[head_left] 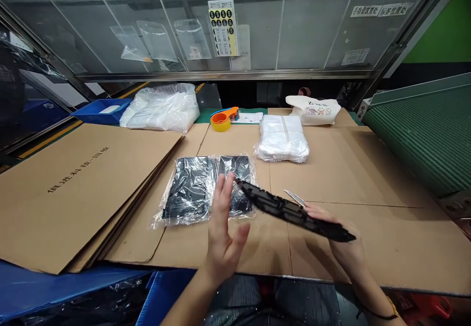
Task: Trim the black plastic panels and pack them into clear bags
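My right hand (340,238) grips a long black plastic part (283,208), tilted with its edge toward me and its far end raised to the left. My left hand (223,233) is held upright beside that far end, fingers stretched and thumb apart, with nothing in it. Behind my left hand, two flat black parts in clear plastic bags (191,188) lie side by side on the cardboard. A slim utility knife (294,197) lies just beyond the black part, near my right fingertips.
Cardboard sheets (88,184) are stacked at left. Bundled clear bags (283,139), an orange tape dispenser (224,117), a white plastic sack (162,108), a blue tray (103,110) and a printed white pouch (314,110) stand along the back. A green conveyor belt (430,130) runs at right.
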Action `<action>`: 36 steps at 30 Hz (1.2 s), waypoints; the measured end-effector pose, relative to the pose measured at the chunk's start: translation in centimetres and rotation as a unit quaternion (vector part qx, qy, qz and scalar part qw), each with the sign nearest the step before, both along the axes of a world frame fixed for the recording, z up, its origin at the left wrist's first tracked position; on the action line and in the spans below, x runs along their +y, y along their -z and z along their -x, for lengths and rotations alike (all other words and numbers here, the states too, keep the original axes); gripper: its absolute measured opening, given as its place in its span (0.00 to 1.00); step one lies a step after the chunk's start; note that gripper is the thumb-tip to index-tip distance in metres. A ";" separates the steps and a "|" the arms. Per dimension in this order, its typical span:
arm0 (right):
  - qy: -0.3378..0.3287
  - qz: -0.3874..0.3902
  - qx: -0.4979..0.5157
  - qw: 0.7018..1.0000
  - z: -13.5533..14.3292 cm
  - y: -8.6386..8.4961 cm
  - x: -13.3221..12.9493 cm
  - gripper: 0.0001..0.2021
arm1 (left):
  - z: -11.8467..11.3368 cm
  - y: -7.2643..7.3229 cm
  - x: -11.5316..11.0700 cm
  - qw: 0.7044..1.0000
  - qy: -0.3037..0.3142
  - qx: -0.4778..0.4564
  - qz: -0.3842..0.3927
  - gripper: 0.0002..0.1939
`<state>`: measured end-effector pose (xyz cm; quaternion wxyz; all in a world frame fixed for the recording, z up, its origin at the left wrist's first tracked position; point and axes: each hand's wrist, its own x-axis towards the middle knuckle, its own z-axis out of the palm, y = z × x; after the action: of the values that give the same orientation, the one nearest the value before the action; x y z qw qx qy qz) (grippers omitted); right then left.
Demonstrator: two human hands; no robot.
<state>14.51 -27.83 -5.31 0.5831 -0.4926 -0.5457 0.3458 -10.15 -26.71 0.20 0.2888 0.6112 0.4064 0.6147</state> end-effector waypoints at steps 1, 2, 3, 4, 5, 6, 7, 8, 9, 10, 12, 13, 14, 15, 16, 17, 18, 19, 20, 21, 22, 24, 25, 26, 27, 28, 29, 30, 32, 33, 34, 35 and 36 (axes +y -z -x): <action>0.046 0.017 0.001 0.999 -0.8 0.4 0.2 0.11 | 0.0 -0.4 1.2 0.999 0.015 0.038 -0.004 0.30; 0.101 0.030 0.002 0.994 -1.6 0.9 0.5 0.13 | -0.2 -0.7 2.6 0.996 0.031 0.086 -0.015 0.29; 0.157 0.037 0.006 0.987 -2.4 1.5 0.9 0.14 | -0.6 -0.9 4.2 0.988 0.045 0.144 -0.041 0.27; 0.209 0.037 0.011 0.977 -3.1 2.2 1.3 0.15 | -1.1 -1.0 5.8 0.971 0.059 0.217 -0.076 0.23; 0.254 0.034 0.017 0.966 -3.8 2.9 1.7 0.17 | -1.8 -0.9 7.6 0.945 0.069 0.301 -0.106 0.20; 0.295 0.031 0.023 0.955 -4.4 3.6 2.2 0.19 | -2.6 -0.6 9.3 0.913 0.061 0.384 -0.126 0.18; 0.329 0.029 0.029 0.944 -4.9 4.2 2.5 0.20 | -3.4 -0.1 11.0 0.871 0.050 0.470 -0.132 0.18; 0.356 0.027 0.035 0.933 -5.3 4.8 2.8 0.22 | -4.2 0.4 12.7 0.824 0.045 0.550 -0.130 0.18; 0.378 0.024 0.041 0.925 -5.7 5.2 3.1 0.23 | -4.9 1.0 14.2 0.808 0.046 0.572 -0.129 0.17; 0.395 0.021 0.046 0.917 -6.0 5.6 3.3 0.24 | -5.5 1.6 15.6 0.798 0.048 0.586 -0.132 0.17; 0.412 0.013 0.058 0.909 -6.4 6.1 3.4 0.25 | -6.5 2.6 17.7 0.787 0.050 0.599 -0.139 0.19; 0.413 0.009 0.065 0.908 -6.5 6.2 3.5 0.26 | -6.7 2.9 18.6 0.783 0.052 0.604 -0.142 0.20; 0.411 0.007 0.072 0.909 -6.6 6.4 3.5 0.26 | -6.9 3.1 19.2 0.778 0.055 0.609 -0.143 0.21; 0.404 0.006 0.079 0.911 -6.7 6.6 3.5 0.27 | -7.0 3.1 19.7 0.773 0.061 0.615 -0.142 0.20; 0.396 0.006 0.085 0.914 -6.7 6.8 3.6 0.27 | -7.1 3.0 20.2 0.769 0.068 0.621 -0.139 0.20; 0.389 0.006 0.090 0.917 -6.7 7.0 3.7 0.28 | -7.1 2.7 20.6 0.765 0.075 0.626 -0.134 0.18; 0.383 0.006 0.092 0.919 -6.7 7.1 3.7 0.28 | -7.1 2.4 20.9 0.763 0.080 0.629 -0.127 0.17; 0.380 0.006 0.093 0.921 -6.7 7.3 3.8 0.28 | -7.1 2.0 21.3 0.762 0.083 0.631 -0.119 0.16; 0.377 0.007 0.090 0.922 -6.6 7.3 3.8 0.28 | -7.1 1.7 21.7 0.764 0.083 0.630 -0.109 0.16; 0.375 0.008 0.084 0.923 -6.5 7.3 3.8 0.28 | -7.1 1.3 22.0 0.769 0.079 0.627 -0.097 0.14; 0.370 0.008 0.077 0.926 -6.4 7.2 3.8 0.27 | -7.2 1.1 22.4 0.775 0.073 0.622 -0.084 0.13; 0.354 0.010 0.061 0.933 -6.0 6.7 3.6 0.27 | -7.5 0.7 23.3 0.790 0.059 0.608 -0.049 0.08; 0.344 0.011 0.052 0.938 -5.7 6.4 3.4 0.27 | -7.6 0.7 23.7 0.797 0.055 0.601 -0.029 0.05; 0.333 0.012 0.043 0.942 -5.4 6.1 3.2 0.27 | -7.8 0.7 24.1 0.803 0.053 0.593 -0.009 0.06; 0.321 0.013 0.034 0.946 -5.0 5.7 3.0 0.27 | -7.9 0.7 24.4 0.808 0.055 0.587 0.010 0.08; 0.310 0.015 0.024 0.950 -4.7 5.4 2.8 0.27 | -8.1 0.8 24.8 0.811 0.060 0.581 0.026 0.10; 0.299 0.016 0.014 0.954 -4.4 5.1 2.7 0.26 | -8.2 0.9 25.0 0.814 0.067 0.576 0.039 0.12; 0.288 0.016 0.002 0.957 -4.0 4.8 2.6 0.26 | -8.4 1.1 25.2 0.816 0.076 0.570 0.048 0.12; 0.267 0.015 -0.025 0.963 -3.5 4.3 2.7 0.25 | -8.6 1.3 25.5 0.821 0.095 0.559 0.065 0.10; 0.255 0.014 -0.040 0.966 -3.2 4.0 2.8 0.25 | -8.7 1.4 25.6 0.823 0.103 0.553 0.073 0.09; 0.243 0.012 -0.055 0.968 -3.0 3.7 3.1 0.24 | -8.8 1.5 25.7 0.825 0.110 0.548 0.082 0.09; 0.231 0.010 -0.069 0.970 -2.7 3.5 3.4 0.23 | -8.8 1.6 25.8 0.826 0.116 0.543 0.092 0.08; 0.220 0.009 -0.083 0.972 -2.5 3.2 3.8 0.23 | -8.9 1.6 25.9 0.828 0.120 0.539 0.103 0.08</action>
<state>17.00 -24.05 -8.49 0.5929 -0.6328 -0.4675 0.1716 -1.25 -0.80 -1.44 0.1564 0.8561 0.4817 0.1031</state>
